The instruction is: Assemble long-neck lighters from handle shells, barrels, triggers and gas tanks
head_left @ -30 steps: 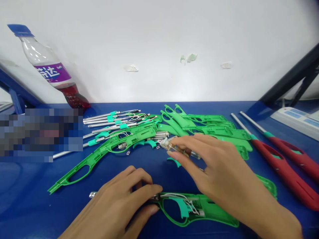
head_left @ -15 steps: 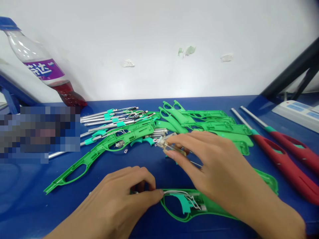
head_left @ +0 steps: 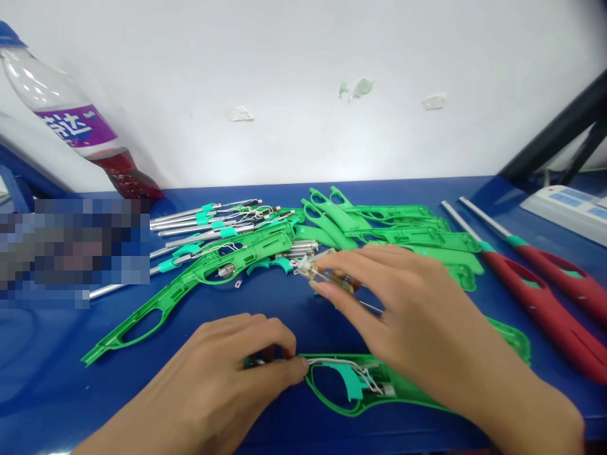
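A green half shell lies at the front of the blue table, with white wires and a teal trigger inside it. My left hand pinches the left end of this shell, thumb and fingers pressed on it by the wires. Above the shell, my right hand holds a small clear part between thumb and index finger. A thin metal rod shows beneath that hand's fingers. My right forearm covers part of the shell's right side.
Behind are green shells, metal tubes with teal pieces and another open shell. Two red lighters lie right, near a white power strip. A bottle stands at the back left.
The view has shifted slightly. Both hands keep nearly the same pose, and the clear part remains in my right hand.
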`<state>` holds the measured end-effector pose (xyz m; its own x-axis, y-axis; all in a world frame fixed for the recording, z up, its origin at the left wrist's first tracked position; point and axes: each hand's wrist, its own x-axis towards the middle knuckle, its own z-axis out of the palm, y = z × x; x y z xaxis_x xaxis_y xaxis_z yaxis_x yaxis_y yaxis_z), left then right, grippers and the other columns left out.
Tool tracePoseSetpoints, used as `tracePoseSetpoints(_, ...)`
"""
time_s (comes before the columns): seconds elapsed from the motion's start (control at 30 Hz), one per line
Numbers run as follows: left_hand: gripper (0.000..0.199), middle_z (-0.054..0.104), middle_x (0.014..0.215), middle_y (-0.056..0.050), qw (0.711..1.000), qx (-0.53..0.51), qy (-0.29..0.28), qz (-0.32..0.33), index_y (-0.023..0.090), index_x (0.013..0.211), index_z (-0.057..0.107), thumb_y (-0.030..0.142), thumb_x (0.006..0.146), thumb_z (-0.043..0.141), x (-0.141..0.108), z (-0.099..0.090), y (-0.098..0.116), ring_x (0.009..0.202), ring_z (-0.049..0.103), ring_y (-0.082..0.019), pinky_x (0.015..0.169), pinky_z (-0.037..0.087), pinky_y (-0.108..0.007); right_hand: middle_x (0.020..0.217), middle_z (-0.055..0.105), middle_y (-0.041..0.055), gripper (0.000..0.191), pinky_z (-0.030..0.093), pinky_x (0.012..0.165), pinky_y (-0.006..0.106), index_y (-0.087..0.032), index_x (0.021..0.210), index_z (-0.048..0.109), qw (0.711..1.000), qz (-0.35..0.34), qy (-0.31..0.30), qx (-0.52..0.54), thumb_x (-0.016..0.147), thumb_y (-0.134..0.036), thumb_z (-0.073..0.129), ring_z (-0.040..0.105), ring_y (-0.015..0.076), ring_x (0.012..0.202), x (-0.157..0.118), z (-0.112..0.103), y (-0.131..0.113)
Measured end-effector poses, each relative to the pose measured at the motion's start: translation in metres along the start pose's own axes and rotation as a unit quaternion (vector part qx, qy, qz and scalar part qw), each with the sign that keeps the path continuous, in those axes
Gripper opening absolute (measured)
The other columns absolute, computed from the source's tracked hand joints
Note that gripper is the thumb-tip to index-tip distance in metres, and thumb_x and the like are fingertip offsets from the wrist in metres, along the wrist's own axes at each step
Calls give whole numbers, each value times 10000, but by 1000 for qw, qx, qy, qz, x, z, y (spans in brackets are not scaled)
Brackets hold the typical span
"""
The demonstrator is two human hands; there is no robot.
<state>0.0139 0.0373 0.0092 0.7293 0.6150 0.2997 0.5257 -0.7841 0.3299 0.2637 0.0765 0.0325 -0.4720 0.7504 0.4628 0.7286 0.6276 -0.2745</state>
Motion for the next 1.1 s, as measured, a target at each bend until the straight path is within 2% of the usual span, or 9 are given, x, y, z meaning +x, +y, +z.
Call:
tracePoseSetpoints(0.27, 476, 675, 1114, 48, 1000, -20, -18, -1, 313, 1270, 672, -36, 995, 501, -1, -1, -2, 907, 628, -96, 860, 457, -228, 1061, 802, -23, 191, 504, 721, 411, -249, 1162, 725, 1000, -6, -2, -5, 1095, -325, 563, 759, 247, 886, 1, 2, 0)
tracePoseSetpoints(0.43, 350, 683, 1093, 36, 998, -55, -19, -8, 287, 1198, 685, 29, 1054, 497, 4, -1, -2, 899, 621, -94, 821, 463, -214, 1056, 804, -8, 201, 519, 719, 433, -240, 1149, 732, 1000, -6, -6, -6, 1092, -310, 553, 763, 269, 889, 1, 1, 0)
tracePoseSetpoints(0.6, 312, 698, 1063, 34, 997, -75, -8, -22, 281, 1161, 701, 73, 1083, 481, 6, -1, 1, 876, 641, -80, 775, 471, -194, 1088, 810, -2, 187, 533, 742, 437, -238, 1148, 737, 1000, -7, -11, -7, 1085, -306, 574, 770, 278, 933, 0, -1, 0)
tracePoseSetpoints(0.8, 178, 718, 973, 50, 999, -29, 17, -27, 273, 1213, 685, 227, 1099, 557, 8, -1, 1, 829, 663, -80, 746, 502, -164, 1101, 812, 14, 174, 537, 779, 431, -236, 1138, 742, 1000, -4, -10, -5, 1078, -288, 587, 768, 268, 956, 1, 0, 0)
tracePoseSetpoints(0.93, 220, 709, 972, 60, 997, -70, 31, -29, 274, 1071, 720, 194, 1113, 518, 8, 0, 1, 832, 652, -48, 768, 479, -138, 1085, 809, 13, 186, 536, 765, 446, -230, 1144, 742, 1000, -7, -15, -5, 1082, -284, 576, 762, 279, 934, 2, 1, 1)
tracePoseSetpoints(1.1, 272, 712, 1026, 44, 999, -1, 1, -32, 256, 1080, 680, 63, 1062, 489, 6, 1, 8, 849, 653, -104, 762, 498, -226, 1047, 803, 11, 202, 520, 738, 451, -220, 1151, 743, 1000, -6, -21, -11, 1085, -283, 562, 751, 279, 878, 2, 0, 1)
